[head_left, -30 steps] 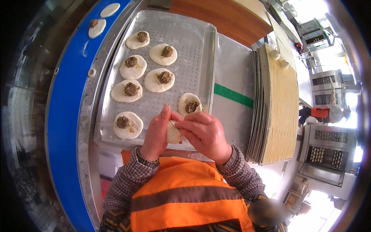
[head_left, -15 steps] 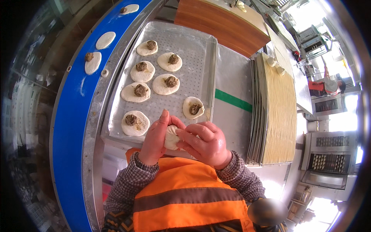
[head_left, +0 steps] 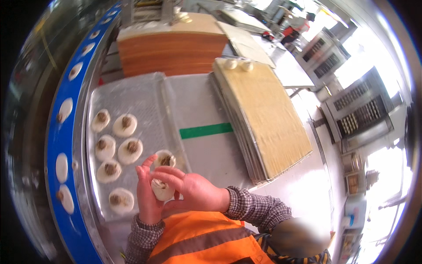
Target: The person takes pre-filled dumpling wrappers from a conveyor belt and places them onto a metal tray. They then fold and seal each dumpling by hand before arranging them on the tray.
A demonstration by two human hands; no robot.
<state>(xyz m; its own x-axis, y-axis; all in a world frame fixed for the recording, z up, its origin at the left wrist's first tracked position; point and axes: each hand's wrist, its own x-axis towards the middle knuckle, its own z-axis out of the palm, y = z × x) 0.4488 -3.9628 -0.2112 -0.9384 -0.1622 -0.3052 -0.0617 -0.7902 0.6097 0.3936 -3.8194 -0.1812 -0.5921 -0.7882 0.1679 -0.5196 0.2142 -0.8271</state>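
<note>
Dough bun (head_left: 161,192) gripped between left hand (head_left: 147,193) and right hand (head_left: 197,192), at 5 o'clock of metal baking tray (head_left: 145,94). Top could be left gaping if under-pinched; dough torn if over-squeezed.

Across my front I wear a bright orange cloth apron (head_left: 206,222), crossed by a broad dark brown band (head_left: 200,242). Left of the apron shows my left sleeve (head_left: 143,240), cloth in small dark-and-pale checks; up and right of the apron, my matching right sleeve (head_left: 259,206), gathered at the cuff. Against the apron's right edge shows dark cloth with yellowish stripes (head_left: 262,243), partly blurred.
</note>
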